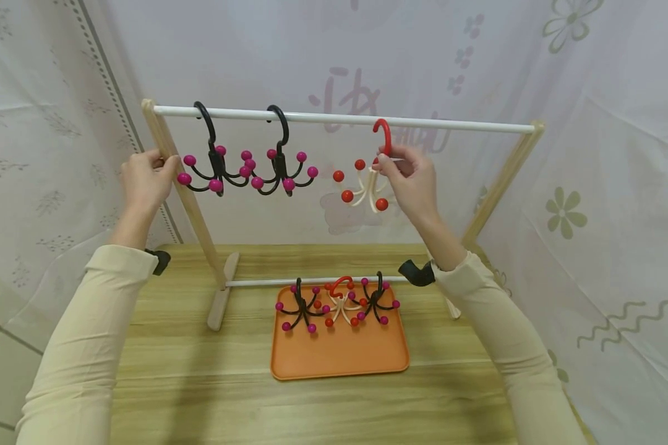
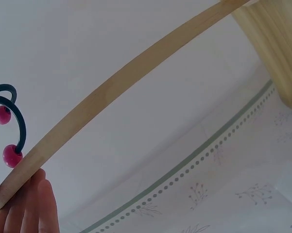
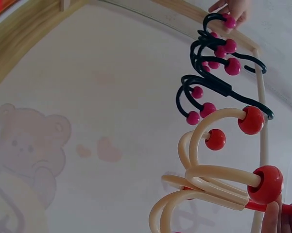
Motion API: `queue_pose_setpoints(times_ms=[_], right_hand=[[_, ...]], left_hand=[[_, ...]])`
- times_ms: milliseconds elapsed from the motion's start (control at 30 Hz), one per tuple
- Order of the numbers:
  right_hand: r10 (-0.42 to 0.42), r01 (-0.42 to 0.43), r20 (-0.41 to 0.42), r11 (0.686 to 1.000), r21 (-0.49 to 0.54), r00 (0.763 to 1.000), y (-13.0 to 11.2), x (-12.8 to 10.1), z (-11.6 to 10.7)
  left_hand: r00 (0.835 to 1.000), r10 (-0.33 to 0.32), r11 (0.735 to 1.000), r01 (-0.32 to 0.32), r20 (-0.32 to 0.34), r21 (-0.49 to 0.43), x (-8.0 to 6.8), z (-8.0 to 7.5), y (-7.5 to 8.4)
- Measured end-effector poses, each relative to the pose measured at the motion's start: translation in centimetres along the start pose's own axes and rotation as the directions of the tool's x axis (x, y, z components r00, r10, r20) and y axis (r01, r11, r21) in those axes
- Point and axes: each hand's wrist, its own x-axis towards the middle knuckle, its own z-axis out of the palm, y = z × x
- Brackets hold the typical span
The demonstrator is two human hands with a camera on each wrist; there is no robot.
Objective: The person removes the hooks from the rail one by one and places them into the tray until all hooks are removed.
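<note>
While the left hand [image 1: 145, 179] grips the rack post [image 1: 169, 167], the right hand [image 1: 409, 179] pinches the red-hooked hanger [image 1: 370, 179]; lift its hook [image 1: 383, 133] toward 12 o'clock, over the white rail [image 1: 451, 125].

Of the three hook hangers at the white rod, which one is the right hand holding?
The cream hanger with red balls and red hook, rightmost at the white rod. The right hand pinches it; the two black hangers hang free.

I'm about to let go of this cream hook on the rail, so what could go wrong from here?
The red hook top sits just at the white rail, and I can't tell if it is fully over, so it may drop when the right hand releases. The rack looks light; the left hand steadies its post.
</note>
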Motion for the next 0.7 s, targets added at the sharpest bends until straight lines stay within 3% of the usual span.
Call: queue_pose_setpoints(times_ms=[700], right_hand=[[0.028, -0.032, 0.069, 0.998, 0.053, 0.997, 3.8, -5.5, -1.7]], left_hand=[[1.0, -0.004, 1.0, 0.004, 0.003, -0.006, -0.3, 0.0, 0.3]])
